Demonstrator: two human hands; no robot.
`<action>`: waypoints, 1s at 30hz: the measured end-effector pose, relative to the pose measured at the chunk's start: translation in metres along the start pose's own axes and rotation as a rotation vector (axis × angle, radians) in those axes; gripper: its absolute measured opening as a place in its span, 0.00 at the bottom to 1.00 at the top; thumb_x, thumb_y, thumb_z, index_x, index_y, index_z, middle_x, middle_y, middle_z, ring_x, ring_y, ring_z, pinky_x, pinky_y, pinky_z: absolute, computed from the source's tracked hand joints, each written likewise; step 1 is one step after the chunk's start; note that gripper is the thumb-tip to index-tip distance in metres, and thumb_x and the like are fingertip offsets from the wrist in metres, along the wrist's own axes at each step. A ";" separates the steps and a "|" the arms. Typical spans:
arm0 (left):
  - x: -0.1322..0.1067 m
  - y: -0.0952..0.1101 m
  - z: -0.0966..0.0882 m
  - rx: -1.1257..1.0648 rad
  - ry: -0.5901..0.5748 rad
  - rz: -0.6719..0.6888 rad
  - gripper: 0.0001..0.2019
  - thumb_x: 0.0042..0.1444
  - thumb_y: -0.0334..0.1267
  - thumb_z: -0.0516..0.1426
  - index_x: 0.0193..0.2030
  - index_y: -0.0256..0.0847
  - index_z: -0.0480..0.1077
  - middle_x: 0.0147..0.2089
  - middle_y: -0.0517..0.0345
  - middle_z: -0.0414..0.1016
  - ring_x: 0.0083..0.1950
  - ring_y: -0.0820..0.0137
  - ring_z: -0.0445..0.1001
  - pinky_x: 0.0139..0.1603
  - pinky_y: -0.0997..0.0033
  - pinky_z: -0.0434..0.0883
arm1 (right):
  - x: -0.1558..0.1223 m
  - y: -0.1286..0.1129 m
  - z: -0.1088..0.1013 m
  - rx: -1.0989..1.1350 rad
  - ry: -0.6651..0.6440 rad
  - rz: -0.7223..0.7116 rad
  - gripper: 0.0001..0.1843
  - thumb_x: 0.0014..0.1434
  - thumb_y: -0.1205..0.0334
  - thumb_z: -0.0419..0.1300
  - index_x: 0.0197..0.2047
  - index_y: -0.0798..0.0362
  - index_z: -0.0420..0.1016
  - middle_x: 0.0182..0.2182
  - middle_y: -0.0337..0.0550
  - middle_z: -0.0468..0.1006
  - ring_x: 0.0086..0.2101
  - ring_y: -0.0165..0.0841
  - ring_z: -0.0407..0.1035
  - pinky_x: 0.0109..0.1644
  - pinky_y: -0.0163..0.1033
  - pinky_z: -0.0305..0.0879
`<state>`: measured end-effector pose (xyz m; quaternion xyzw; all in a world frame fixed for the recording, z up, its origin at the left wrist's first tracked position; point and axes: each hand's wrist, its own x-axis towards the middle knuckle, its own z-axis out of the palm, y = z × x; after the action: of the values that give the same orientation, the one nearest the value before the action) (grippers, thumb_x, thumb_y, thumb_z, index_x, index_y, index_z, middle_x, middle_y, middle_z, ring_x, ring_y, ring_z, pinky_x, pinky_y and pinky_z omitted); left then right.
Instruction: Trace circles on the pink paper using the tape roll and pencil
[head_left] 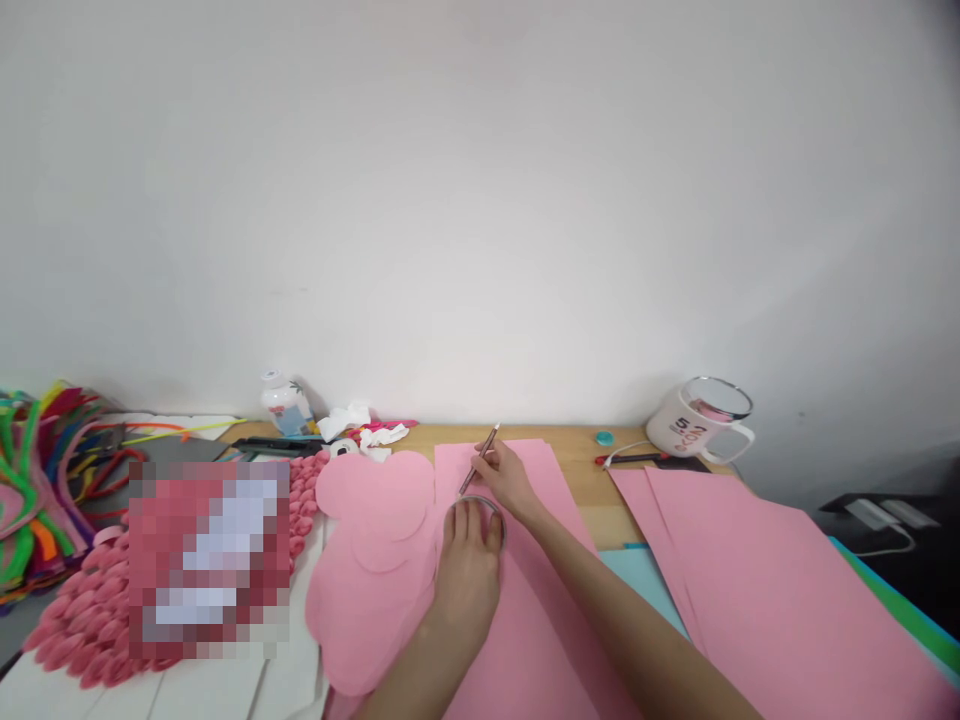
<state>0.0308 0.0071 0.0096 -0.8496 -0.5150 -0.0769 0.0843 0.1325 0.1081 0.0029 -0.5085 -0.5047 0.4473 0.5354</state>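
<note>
My left hand (469, 560) lies flat, fingers spread over a round ring-shaped object (501, 520) that it presses onto a pink paper sheet (525, 620). My right hand (508, 480) is closed in a pinch on a thin pen (480, 468), whose tip meets the paper at the ring's far edge. Several cut pink paper circles (375, 500) lie stacked just left of the hands.
More pink sheets (750, 570) lie at the right over blue and green paper. A white mug (697, 420) stands at the back right, a small bottle (285, 403) at the back. Coloured pipe cleaners (45, 470) and pink balloons (82, 610) fill the left.
</note>
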 end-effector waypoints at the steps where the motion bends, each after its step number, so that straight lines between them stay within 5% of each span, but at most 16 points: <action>1: 0.000 0.000 -0.001 -0.006 -0.006 -0.004 0.22 0.51 0.23 0.50 0.55 0.32 0.67 0.55 0.38 0.66 0.57 0.51 0.64 0.55 0.50 0.65 | 0.000 0.000 -0.001 0.000 0.009 0.009 0.09 0.48 0.59 0.60 0.34 0.51 0.68 0.23 0.37 0.75 0.24 0.35 0.74 0.30 0.40 0.72; 16: 0.003 -0.001 -0.005 -0.026 -0.028 -0.025 0.24 0.53 0.21 0.47 0.55 0.37 0.67 0.55 0.42 0.67 0.56 0.55 0.64 0.56 0.50 0.64 | -0.017 0.005 -0.052 -0.049 0.202 0.093 0.11 0.47 0.58 0.63 0.34 0.51 0.67 0.22 0.39 0.76 0.21 0.37 0.74 0.27 0.42 0.73; 30: 0.012 -0.008 -0.041 -0.087 -0.268 0.054 0.19 0.56 0.23 0.46 0.51 0.39 0.67 0.53 0.45 0.67 0.52 0.58 0.64 0.50 0.59 0.64 | -0.055 0.007 -0.069 0.298 0.263 0.074 0.24 0.40 0.50 0.69 0.36 0.53 0.66 0.25 0.40 0.78 0.31 0.39 0.77 0.39 0.44 0.76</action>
<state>0.0271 0.0123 0.0527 -0.8687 -0.4947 0.0175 -0.0199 0.1964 0.0482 -0.0070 -0.4959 -0.3394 0.4661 0.6493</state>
